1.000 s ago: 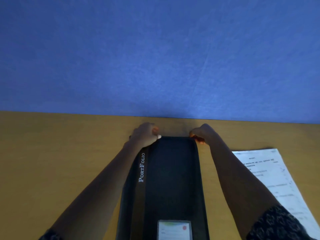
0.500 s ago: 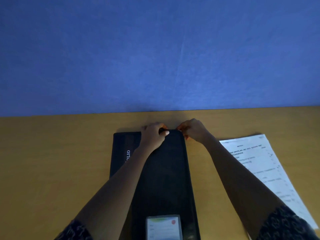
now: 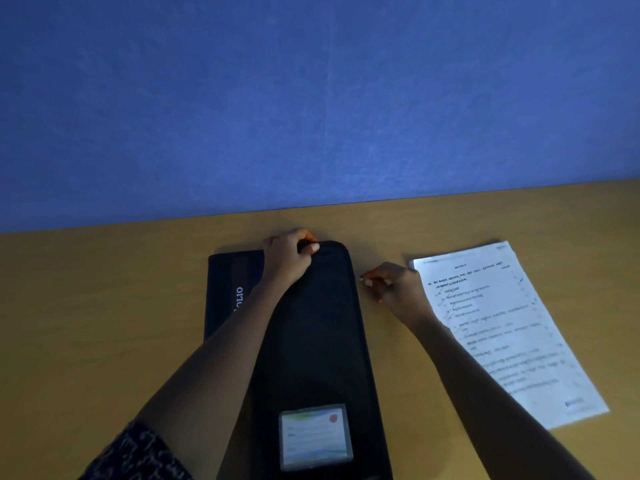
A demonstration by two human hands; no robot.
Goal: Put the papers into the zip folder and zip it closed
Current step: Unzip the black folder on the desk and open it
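Head view, left hand [image 3: 287,258] pinching zip folder [image 3: 318,341] top edge, right hand [image 3: 394,289] pinching beside it, papers [image 3: 502,327] right.

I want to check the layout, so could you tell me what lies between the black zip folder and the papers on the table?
In the head view, the right hand rests there on the bare table, between the zip folder and the papers.

Left hand [image 3: 289,258] is pinched on the far edge of the zip folder [image 3: 318,341], so that's the anchor. Left of that grip it's just bare wooden table [image 3: 104,306], loads of room. Behind it there's only a thin strip of table before the blue wall [image 3: 311,98] blocks things. To the right, the right hand [image 3: 394,289] sits just off the folder's edge with the papers [image 3: 502,323] right beside it, so that side's crowded.
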